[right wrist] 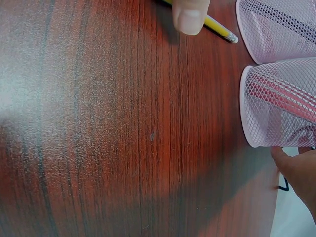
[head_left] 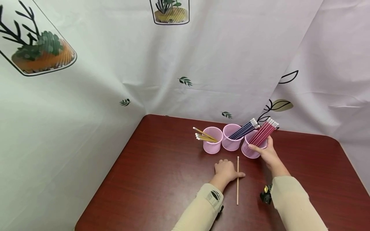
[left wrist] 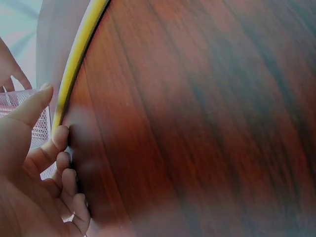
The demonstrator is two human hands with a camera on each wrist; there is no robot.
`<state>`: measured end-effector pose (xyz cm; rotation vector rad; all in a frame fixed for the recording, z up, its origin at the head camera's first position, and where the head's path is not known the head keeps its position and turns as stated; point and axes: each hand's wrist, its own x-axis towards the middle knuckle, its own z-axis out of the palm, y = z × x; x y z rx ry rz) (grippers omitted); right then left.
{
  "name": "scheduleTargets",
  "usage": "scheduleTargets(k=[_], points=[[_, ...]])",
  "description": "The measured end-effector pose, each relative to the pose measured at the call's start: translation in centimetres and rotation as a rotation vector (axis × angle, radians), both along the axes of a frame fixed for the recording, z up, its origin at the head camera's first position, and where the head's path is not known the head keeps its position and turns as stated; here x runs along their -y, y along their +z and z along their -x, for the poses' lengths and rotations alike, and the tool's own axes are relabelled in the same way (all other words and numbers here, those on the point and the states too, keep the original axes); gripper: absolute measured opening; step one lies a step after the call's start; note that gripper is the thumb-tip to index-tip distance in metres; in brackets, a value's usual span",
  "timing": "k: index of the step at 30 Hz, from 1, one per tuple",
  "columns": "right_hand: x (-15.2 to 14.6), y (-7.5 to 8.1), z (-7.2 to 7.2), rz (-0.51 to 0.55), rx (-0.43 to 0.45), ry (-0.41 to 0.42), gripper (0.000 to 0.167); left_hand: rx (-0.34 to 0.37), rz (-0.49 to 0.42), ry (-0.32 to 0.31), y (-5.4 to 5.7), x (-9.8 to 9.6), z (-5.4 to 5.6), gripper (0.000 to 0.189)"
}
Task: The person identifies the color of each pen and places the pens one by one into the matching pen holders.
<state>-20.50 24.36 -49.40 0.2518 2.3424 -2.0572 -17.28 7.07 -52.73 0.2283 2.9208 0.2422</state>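
Note:
My right hand (head_left: 269, 153) holds the right-hand pink mesh pencil cup (head_left: 249, 152), thumb at its near rim and fingers round its right side. Dark red pencils (head_left: 263, 131) lean in that cup, white erasers up. A yellow pencil (head_left: 237, 189) lies on the table left of this arm. My left hand (head_left: 226, 170) rests beside it, thumb reaching across the pencil and the other fingers loosely bent on the table. In the left wrist view the pencil (left wrist: 79, 47) runs between thumb and index finger, not gripped. The right wrist view shows the thumb above the pencil (right wrist: 220, 28).
A middle pink cup (head_left: 231, 146) holds dark blue pencils (head_left: 244, 130). Left of it, another pink cup (head_left: 212, 148) holds several yellow pencils (head_left: 206, 138). All stand in a row near the back edge of the brown table (head_left: 150, 166), before a patterned cloth (head_left: 202, 57).

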Motion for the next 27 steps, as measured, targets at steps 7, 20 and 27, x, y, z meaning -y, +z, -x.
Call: scheduleTargets(k=[7,20,27], points=[[0.02,0.1,0.0,-0.015,0.014,0.006,0.099,0.001,-0.001,0.02,0.07,-0.04,0.26,0.044],[-0.05,-0.04,0.11,-0.014,0.008,0.009,0.097,0.049,-0.021,0.03,0.29,0.2,0.58,0.037],[-0.03,-0.07,0.12,-0.029,0.006,-0.013,0.097,0.053,-0.084,0.025,0.65,0.74,0.58,0.029]])
